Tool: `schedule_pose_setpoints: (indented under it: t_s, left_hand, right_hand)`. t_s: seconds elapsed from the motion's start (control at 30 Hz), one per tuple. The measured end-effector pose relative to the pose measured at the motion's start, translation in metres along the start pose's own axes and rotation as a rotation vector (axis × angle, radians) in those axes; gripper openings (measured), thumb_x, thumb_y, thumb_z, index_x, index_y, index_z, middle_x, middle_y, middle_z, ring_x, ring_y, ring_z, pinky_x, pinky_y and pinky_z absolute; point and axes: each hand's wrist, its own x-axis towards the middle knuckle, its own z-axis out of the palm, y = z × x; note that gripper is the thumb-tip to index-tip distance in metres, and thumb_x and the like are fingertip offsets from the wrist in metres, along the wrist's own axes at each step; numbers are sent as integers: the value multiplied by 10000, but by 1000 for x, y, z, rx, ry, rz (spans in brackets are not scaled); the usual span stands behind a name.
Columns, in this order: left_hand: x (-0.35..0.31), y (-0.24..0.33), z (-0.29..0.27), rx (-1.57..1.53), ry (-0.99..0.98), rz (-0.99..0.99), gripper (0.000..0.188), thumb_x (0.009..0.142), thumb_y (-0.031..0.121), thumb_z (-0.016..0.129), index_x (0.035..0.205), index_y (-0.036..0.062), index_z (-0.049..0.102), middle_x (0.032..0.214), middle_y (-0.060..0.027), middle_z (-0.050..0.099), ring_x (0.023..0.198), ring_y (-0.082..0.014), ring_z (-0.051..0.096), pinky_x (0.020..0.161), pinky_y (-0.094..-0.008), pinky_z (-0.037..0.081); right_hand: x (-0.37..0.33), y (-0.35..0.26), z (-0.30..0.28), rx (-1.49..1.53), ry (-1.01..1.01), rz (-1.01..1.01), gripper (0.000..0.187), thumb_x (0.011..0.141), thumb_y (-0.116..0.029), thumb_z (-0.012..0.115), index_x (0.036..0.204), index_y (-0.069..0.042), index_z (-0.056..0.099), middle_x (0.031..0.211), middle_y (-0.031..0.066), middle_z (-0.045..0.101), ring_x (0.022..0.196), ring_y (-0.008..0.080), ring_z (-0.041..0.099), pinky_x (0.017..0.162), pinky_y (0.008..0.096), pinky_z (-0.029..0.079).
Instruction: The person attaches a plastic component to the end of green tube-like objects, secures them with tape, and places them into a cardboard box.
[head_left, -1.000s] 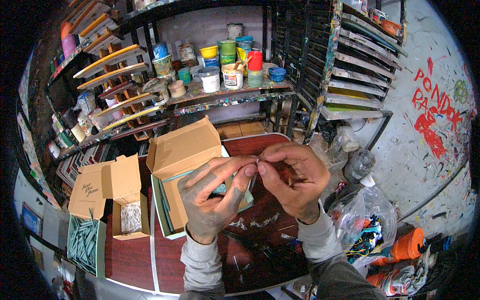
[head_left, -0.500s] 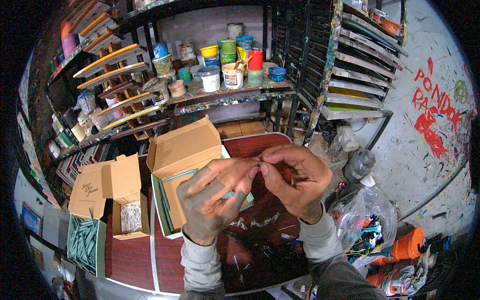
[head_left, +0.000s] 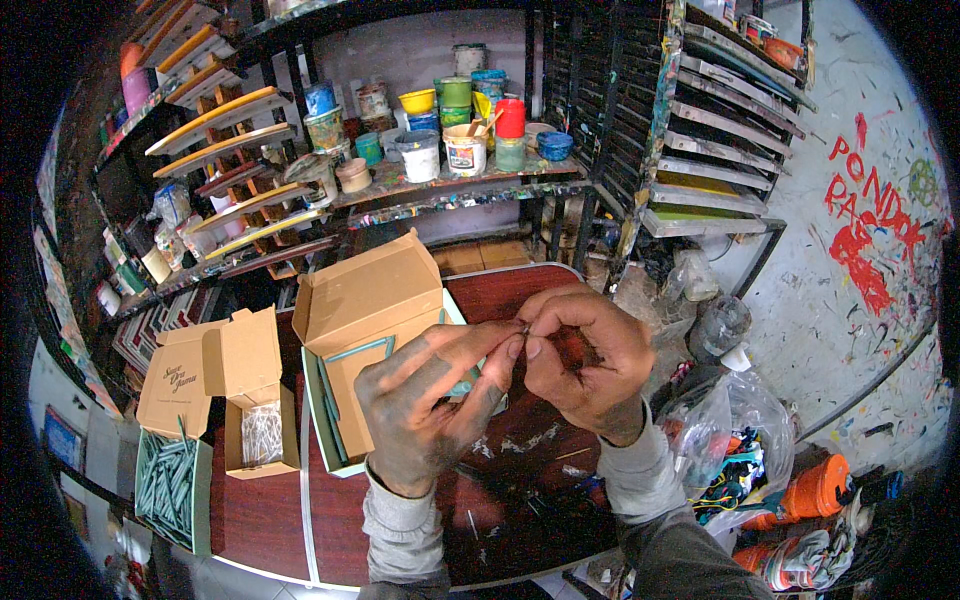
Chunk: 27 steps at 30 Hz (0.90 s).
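My left hand (head_left: 432,405) and my right hand (head_left: 590,360) meet fingertip to fingertip above the dark red table (head_left: 340,535). Both are closed in a pinch, thumb against forefinger. Whatever lies between the fingertips is too small to make out. Behind my left hand stands an open cardboard box (head_left: 370,290) with pale green sides and green strips inside, partly covered by that hand. Left of it, a smaller open carton (head_left: 262,440) holds thin white sticks. A pale green box (head_left: 172,490) full of slim green sticks stands at the table's left edge.
Clear plastic scraps (head_left: 530,437) lie on the table below my hands. Paint tubs (head_left: 420,158) crowd the shelf at the back. A drying rack (head_left: 715,150) rises at the back right. A clear bag of scraps (head_left: 725,440) and an orange bucket (head_left: 815,490) stand to the right.
Both hands stay pinched together. My right hand has shifted slightly and its fingers have curled a little more; the left has turned slightly. The boxes have not moved.
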Motion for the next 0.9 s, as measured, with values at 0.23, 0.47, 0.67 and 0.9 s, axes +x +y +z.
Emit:
schedule_pose_setpoints:
  t_s: [0.23,0.47,0.67,0.9]
  left_hand:
    - [5,7,-1,-66,-56,-92,301,804,60,747,1104,88,740,873,-74,722,687,-179,675,624,-284,522]
    - [5,5,-7,-172,-118,-126,297,761,70,769,1055,74,735,834,-65,703,712,-183,668,627,-307,517]
    - [5,1,-3,-187,-151,-69,268,730,56,791,990,45,725,843,-67,702,730,-190,681,637,-302,527]
    - [-2,-5,3,-127,-107,-4,151,770,65,790,898,21,723,842,-91,706,709,-217,682,614,-310,529]
  right_hand:
    - [-2,2,-3,-99,-14,-38,196,787,-123,770,921,-43,652,904,111,693,803,255,690,718,352,564]
    - [-1,-2,-2,-86,2,-47,230,802,-173,782,947,-58,645,933,124,681,812,269,679,720,354,557]
    - [-3,-2,-3,-15,39,-2,242,808,-179,788,932,-40,633,878,104,662,770,227,657,681,334,544]
    - [-6,4,3,154,111,28,214,861,-84,696,1008,5,569,867,92,599,748,157,583,675,290,493]
